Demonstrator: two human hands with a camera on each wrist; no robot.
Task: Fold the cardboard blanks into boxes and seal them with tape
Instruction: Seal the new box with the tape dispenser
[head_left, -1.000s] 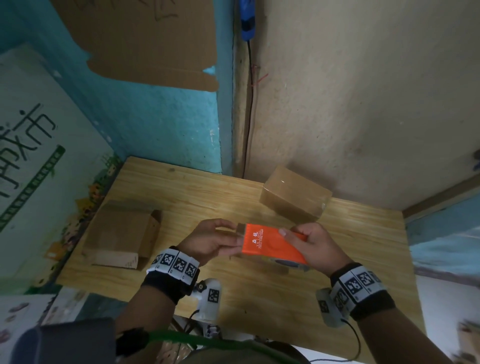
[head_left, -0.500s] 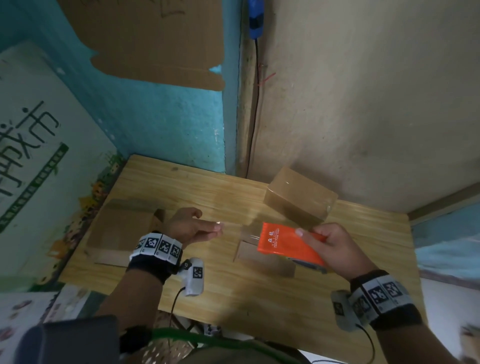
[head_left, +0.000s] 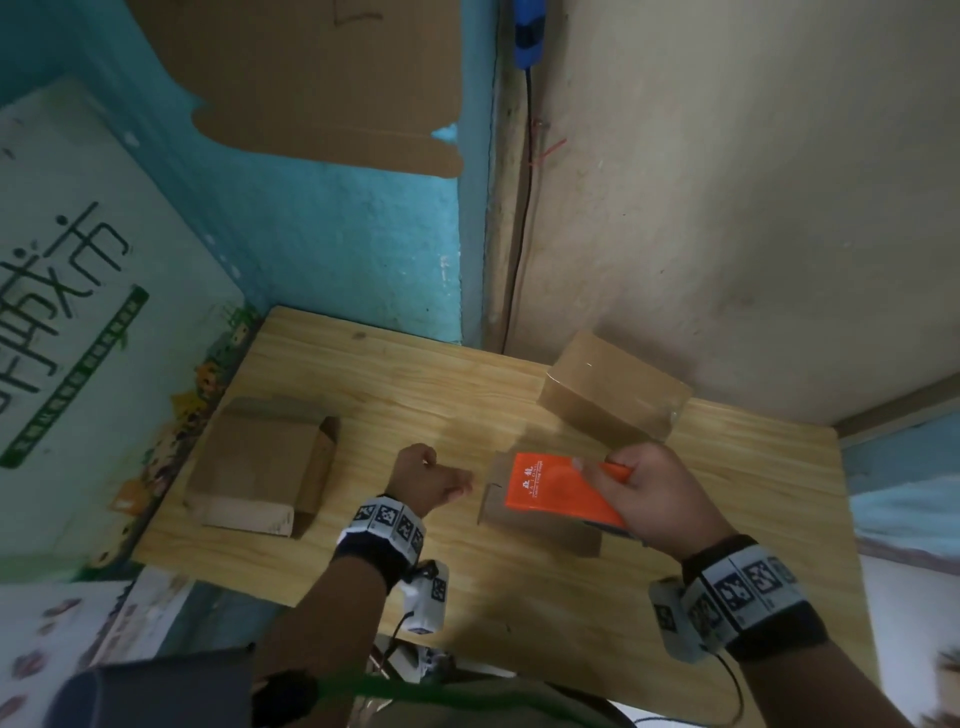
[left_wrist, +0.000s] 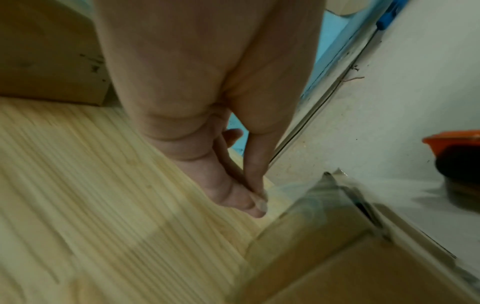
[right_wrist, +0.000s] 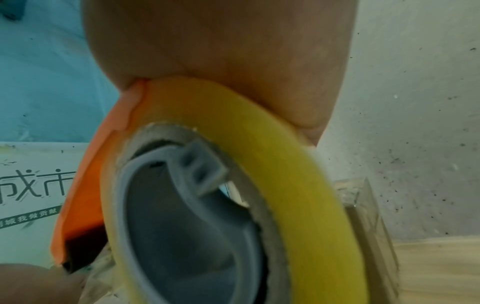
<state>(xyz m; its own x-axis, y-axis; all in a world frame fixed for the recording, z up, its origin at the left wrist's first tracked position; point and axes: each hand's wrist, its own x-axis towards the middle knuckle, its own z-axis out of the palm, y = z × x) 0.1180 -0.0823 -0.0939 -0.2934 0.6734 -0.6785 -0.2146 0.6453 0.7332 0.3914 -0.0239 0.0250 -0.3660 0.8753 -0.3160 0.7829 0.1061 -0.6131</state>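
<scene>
Since a second ago the left hand (head_left: 428, 478) has let go of the dispenser (head_left: 558, 491) and drawn left, thumb and forefinger pressed together, whether on a tape end I cannot tell. Right hand (head_left: 652, 493) grips the orange dispenser, fingers clamped over its top, above a box (head_left: 535, 525) on the table (head_left: 519, 613). Another box (head_left: 613, 395) sits behind; a half-folded blank (head_left: 260, 467) lies left.

Bare table (head_left: 374, 395) between left box (head_left: 260, 470) and centre box (head_left: 540, 525), taped box (head_left: 613, 389) blocks back right, walls (head_left: 727, 208) seemingly close 2 sides.
</scene>
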